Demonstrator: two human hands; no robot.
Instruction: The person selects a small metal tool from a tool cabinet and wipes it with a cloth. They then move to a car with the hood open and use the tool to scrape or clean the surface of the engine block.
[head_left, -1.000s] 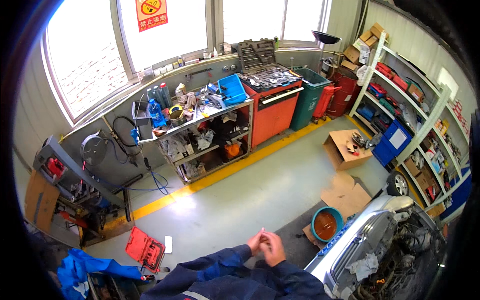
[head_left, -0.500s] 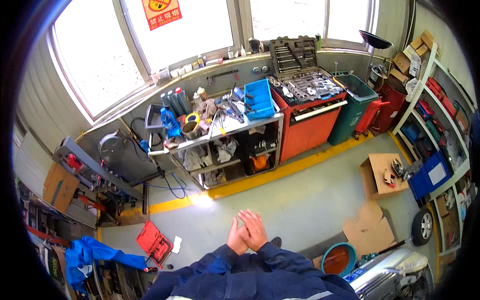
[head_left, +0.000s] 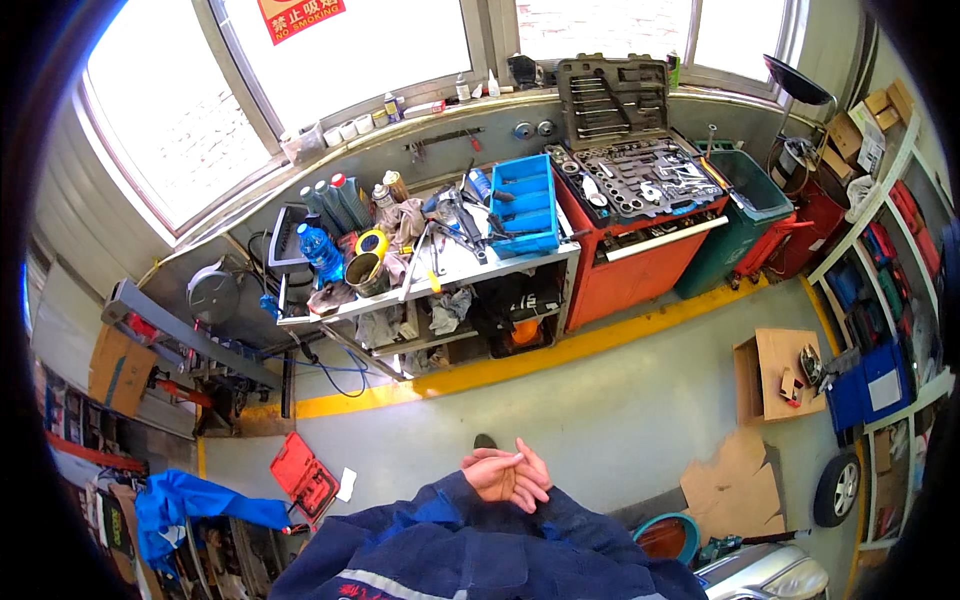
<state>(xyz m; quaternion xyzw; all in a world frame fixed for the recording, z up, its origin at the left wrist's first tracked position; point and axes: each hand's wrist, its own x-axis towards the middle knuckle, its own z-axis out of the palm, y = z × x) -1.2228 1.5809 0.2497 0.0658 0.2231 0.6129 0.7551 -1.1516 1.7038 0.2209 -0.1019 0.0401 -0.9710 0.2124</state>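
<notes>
My left hand (head_left: pixel 499 480) is palm-up at the lower middle, its fingers loosely stretched and slightly curved to the right. My right hand (head_left: pixel 534 462) overlaps it from behind and is partly hidden, with fingers pointing up. The hands touch each other and hold no object that I can see. Below them are my dark blue sleeves and jacket. A dark shoe (head_left: pixel 485 441) shows on the floor (head_left: pixel 570 400) just beyond them. Farther forward stands a metal cart (head_left: pixel 335 310) loaded with tools, bottles, rags and a blue bin (head_left: pixel 524 205).
A red tool cabinet (head_left: pixel 630 285) with an open socket case adjoins the cart. Right of it are a green bin (head_left: pixel 700 270), cardboard box (head_left: pixel 770 380), shelving, tire (head_left: pixel 835 490) and car (head_left: pixel 760 570). A teal tub (head_left: pixel 676 535) and red case (head_left: pixel 300 475) lie low on either side.
My view has swung rightward and nearer the cart, so the car has slid toward the lower right. The hands have turned while together, from fingers upward to the left palm facing up.
</notes>
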